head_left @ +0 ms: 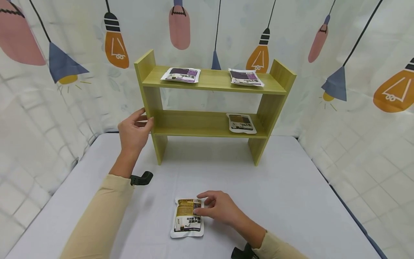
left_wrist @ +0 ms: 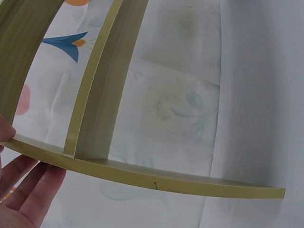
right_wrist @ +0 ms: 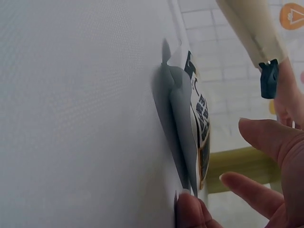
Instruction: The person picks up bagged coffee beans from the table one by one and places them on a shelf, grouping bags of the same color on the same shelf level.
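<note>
My left hand (head_left: 134, 131) grips the left side panel of a yellow-green wooden shelf rack (head_left: 210, 124). In the left wrist view its thumb (left_wrist: 5, 130) lies on one side of the panel and the fingers (left_wrist: 40, 192) on the other. A white pouch with a gold and black label (head_left: 187, 217) lies flat on the table in front of the rack. Over its right edge reaches my right hand (head_left: 220, 208), fingers parted. From the right wrist, one fingertip (right_wrist: 189, 209) is right at the pouch's edge, while the thumb (right_wrist: 261, 133) stands off its printed face.
On the top board sit two stacks of purple-and-white pouches, one left (head_left: 182, 75) and one right (head_left: 246, 77). A gold-and-black pouch (head_left: 241, 123) lies at the right of the middle board. The white table (head_left: 291, 201) is bordered by printed curtains (head_left: 355, 144).
</note>
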The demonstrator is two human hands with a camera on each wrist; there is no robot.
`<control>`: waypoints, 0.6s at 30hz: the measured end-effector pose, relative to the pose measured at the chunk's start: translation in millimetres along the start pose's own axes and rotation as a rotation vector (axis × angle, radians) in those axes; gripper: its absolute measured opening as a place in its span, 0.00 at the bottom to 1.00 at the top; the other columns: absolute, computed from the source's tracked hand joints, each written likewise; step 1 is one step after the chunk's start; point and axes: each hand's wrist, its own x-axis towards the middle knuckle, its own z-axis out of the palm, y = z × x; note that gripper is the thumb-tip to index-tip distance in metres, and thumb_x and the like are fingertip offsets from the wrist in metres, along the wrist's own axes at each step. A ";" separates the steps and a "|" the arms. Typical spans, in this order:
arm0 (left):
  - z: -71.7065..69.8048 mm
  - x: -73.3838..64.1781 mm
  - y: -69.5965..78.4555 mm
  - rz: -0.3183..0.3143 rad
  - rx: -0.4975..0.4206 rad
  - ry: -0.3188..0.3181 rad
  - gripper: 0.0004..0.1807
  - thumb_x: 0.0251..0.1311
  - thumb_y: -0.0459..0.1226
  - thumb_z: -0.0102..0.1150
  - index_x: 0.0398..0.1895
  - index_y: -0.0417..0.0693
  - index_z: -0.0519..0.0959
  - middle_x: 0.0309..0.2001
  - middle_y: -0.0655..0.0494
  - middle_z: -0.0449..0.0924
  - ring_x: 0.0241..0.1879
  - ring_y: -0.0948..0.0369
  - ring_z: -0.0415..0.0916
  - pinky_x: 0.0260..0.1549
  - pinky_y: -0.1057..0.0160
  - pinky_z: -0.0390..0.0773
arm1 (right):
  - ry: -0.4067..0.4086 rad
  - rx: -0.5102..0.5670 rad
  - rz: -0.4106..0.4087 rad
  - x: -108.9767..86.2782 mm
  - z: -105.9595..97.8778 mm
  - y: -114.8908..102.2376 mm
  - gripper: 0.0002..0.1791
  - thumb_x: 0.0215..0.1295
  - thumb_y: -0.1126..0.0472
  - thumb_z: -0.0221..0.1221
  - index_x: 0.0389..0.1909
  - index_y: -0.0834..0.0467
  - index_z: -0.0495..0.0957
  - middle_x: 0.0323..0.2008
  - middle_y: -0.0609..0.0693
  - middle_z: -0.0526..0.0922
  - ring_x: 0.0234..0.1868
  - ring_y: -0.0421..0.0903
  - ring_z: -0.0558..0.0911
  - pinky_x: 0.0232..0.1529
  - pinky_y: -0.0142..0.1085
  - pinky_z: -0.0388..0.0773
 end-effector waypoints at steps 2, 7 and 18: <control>0.6 0.3 -0.3 0.001 0.003 0.001 0.22 0.67 0.42 0.62 0.64 0.55 0.82 0.50 0.45 0.89 0.40 0.46 0.88 0.32 0.85 0.74 | -0.004 -0.017 0.008 0.6 2.4 -1.0 0.28 0.54 0.47 0.76 0.56 0.49 0.85 0.43 0.52 0.86 0.38 0.43 0.82 0.33 0.36 0.78; 0.9 0.7 -1.5 0.001 -0.002 0.002 0.22 0.67 0.41 0.62 0.64 0.55 0.82 0.51 0.45 0.89 0.41 0.46 0.88 0.34 0.84 0.75 | -0.011 -0.084 0.017 1.8 8.3 -5.3 0.33 0.53 0.45 0.76 0.60 0.50 0.81 0.44 0.53 0.84 0.35 0.42 0.78 0.33 0.35 0.75; -0.4 0.6 -2.0 -0.003 0.018 -0.011 0.23 0.68 0.41 0.62 0.66 0.54 0.80 0.45 0.42 0.90 0.39 0.46 0.88 0.32 0.85 0.74 | 0.000 -0.162 0.004 2.3 17.5 -10.0 0.36 0.47 0.43 0.79 0.58 0.47 0.80 0.46 0.54 0.77 0.42 0.44 0.72 0.38 0.37 0.71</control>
